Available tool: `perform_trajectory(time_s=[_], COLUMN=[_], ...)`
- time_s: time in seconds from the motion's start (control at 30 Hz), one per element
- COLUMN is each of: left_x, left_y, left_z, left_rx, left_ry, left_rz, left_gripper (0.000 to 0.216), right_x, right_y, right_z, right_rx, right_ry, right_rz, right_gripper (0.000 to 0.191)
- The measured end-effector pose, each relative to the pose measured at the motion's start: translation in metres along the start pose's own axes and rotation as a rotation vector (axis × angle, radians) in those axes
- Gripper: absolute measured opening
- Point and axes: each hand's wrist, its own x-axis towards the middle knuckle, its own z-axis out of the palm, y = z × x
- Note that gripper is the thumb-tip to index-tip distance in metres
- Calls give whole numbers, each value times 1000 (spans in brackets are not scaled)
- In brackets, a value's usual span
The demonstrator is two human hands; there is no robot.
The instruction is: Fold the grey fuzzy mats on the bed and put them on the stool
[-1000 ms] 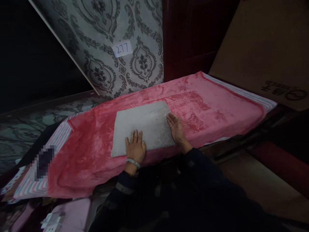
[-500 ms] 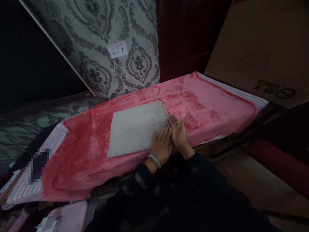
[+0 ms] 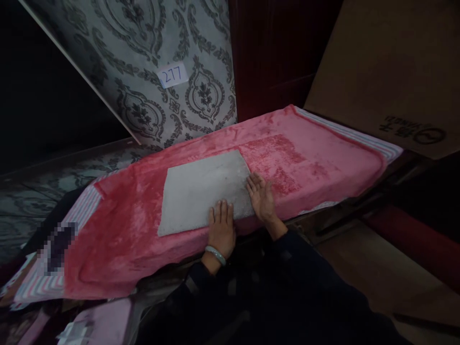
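A flat, light grey rectangular cloth piece, perhaps a folded towel or mat, lies on a pink plush blanket. My left hand, with a bracelet at its wrist, rests flat on the grey piece's near edge, fingers stretched out. At that piece's right edge is my right hand, tilted on its side with its fingers extended along the border. Neither hand grasps anything.
Behind the blanket stands a patterned panel with a paper label reading 277. A cardboard box leans at the right. Striped fabric shows beneath the blanket. A pink object sits at the lower left.
My left hand has moved left and slightly down along the grey piece's near edge, away from my right hand. My right hand stays at the right edge. The view has shifted slightly.
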Motion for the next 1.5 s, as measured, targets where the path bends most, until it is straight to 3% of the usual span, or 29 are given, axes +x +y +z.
perform_trajectory(time_s=[0.13,0.27,0.43,0.63,0.87,1.13,1.27,1.4,1.5], left_x=[8,49,87,78,45,-1,11,55,82], left_y=[-11,-1,23,19,-21,-108,-140,-134,-124], left_z=[-18,-28,-10,2,-9,-23,-43,-54,-41], left_rx=[-98,-122,-48,-27,-9,74,25,-39,-46], left_ry=[-14,-29,-105,-95,-71,-186,-306,-240,-194], left_rz=[-28,10,81,77,-87,-413,-517,-303,-175], left_gripper=[54,54,58,60,65,68,67,63,62], right_x=[3,5,3,1,5,10,34,57,59], right_y=[-8,-11,3,11,14,9,-1,2,15], right_z=[6,14,11,5,2,-2,8,26,28], right_rx=[4,12,-84,-198,-132,-176,-413,-903,-1276], right_ry=[14,12,59,40,32,13,-59,-279,-415], right_rz=[7,-85,-62,-72,-95,-38,-66,-235,-261], right_gripper=[54,53,57,63,55,55,59,56,54])
